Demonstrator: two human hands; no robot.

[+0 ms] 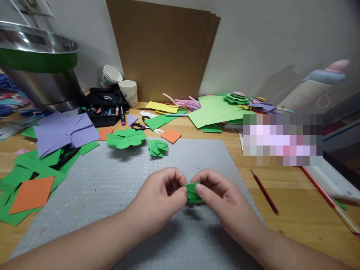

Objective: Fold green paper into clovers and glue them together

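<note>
- Green fold is held just above the mat, pinched from both sides: my left hand grips its left edge, and my right hand clamps it with the thumb on top.
- One clover at the mat's far edge looks finished to me; a smaller folded unit lies near it.
- I judge the held piece half-folded, with creases left to make.
- Flat green sheets lie further back.

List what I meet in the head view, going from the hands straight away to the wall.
The left hand and right hand pinching a small green folded paper → green folded piece on the grey mat → orange square → yellow sheet → brown cardboard leaning at the wall.
</note>
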